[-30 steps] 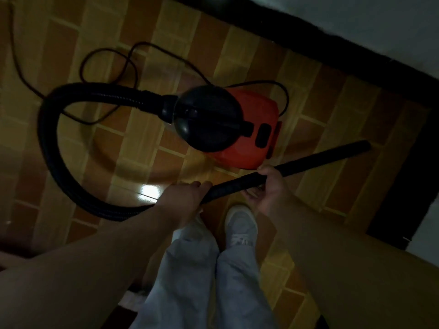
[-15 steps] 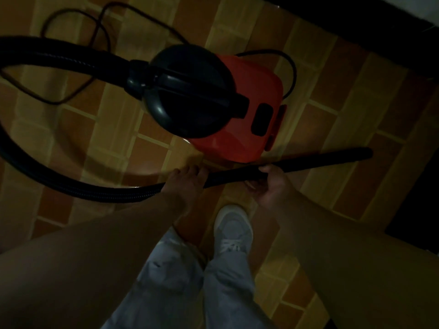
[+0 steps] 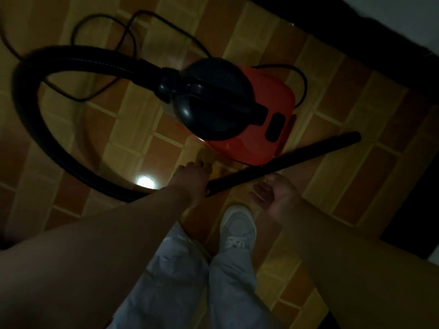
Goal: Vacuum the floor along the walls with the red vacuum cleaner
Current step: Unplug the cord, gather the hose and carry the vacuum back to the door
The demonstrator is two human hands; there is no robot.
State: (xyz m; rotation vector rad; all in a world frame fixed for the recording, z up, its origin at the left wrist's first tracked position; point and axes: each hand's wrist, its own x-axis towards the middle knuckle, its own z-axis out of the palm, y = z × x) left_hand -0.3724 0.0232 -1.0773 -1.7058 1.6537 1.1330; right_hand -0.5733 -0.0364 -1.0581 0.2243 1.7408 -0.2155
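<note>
At the bottom of the frame, pale trouser legs (image 3: 190, 269) and one white shoe (image 3: 237, 224) stand on the tiled floor (image 3: 370, 176). Just above them, the left hand (image 3: 192, 184) is clenched over the near end of the black wand (image 3: 297, 155), where the tube joins the hose (image 3: 28, 110). The right hand (image 3: 278, 198) lies just under the wand, palm up, fingers loosely curled and holding nothing. The wand runs diagonally to the right of centre, its open tip above the floor and well short of the dark skirting (image 3: 332, 27). Behind it, at centre, sits the red vacuum cleaner (image 3: 273, 96) with its black dome (image 3: 213, 98). The hose sweeps from the dome in a wide loop through the left of the frame. The power cord (image 3: 304, 79) trails loosely behind the body. At upper right, the pale wall (image 3: 403, 17) meets the skirting. Handling: the wand is probably rigid and light, so grip it near the hose end and again midway for control. The ribbed hose likely flexes freely but resists twisting. The body looks heavier; tow it by gentle hose tension and avoid snagging the cord.
</note>
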